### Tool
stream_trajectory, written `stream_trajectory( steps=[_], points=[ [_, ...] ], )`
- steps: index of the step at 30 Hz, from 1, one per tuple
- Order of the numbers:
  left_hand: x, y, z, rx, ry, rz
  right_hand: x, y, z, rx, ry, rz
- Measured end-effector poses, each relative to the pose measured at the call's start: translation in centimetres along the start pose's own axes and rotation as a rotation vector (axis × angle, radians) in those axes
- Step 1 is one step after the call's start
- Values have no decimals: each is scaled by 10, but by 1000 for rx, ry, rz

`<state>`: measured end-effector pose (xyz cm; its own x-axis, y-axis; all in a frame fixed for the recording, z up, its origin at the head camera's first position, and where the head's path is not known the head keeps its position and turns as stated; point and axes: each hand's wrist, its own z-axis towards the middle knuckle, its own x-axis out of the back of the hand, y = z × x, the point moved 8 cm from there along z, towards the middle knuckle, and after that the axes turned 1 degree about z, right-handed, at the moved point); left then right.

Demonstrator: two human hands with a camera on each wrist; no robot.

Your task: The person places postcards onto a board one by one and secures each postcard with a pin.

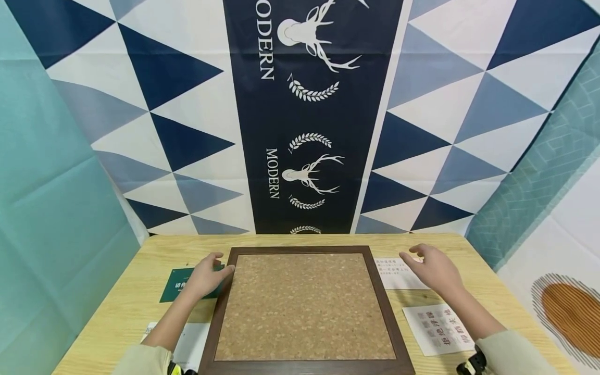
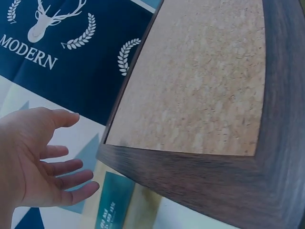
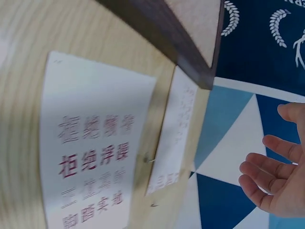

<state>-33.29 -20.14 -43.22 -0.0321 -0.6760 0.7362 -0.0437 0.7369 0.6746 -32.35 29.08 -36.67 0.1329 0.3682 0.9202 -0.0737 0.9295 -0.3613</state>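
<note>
A cork board (image 1: 304, 307) with a dark brown wooden frame (image 1: 300, 366) lies at the middle of the table. My left hand (image 1: 206, 276) hovers by the frame's upper left side, thumb and fingers spread and relaxed. In the left wrist view a gap shows between that hand (image 2: 45, 157) and the frame (image 2: 200, 181). Off the board's right side, my right hand (image 1: 436, 268) is held in the air with loosely bent fingers, above a white printed card (image 1: 396, 278). The right wrist view shows this hand (image 3: 281, 167) holding nothing.
A green card (image 1: 174, 285) and a white card (image 1: 193, 344) lie left of the board. Another white card (image 1: 438, 329) with red characters lies at right. Behind the light wooden table (image 1: 117, 323) hangs a patterned cloth (image 1: 309, 120); a teal cloth (image 1: 51, 208) borders the left.
</note>
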Motion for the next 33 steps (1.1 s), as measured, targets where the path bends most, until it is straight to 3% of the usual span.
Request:
stream_trajectory(
  steps=[16, 33],
  points=[
    [-16, -13, -2, 32, -29, -27, -19, 35, -8, -67, -45, -9],
    [-19, -19, -6, 42, -38, -7, -32, 69, -6, -182, -114, 7]
  ],
)
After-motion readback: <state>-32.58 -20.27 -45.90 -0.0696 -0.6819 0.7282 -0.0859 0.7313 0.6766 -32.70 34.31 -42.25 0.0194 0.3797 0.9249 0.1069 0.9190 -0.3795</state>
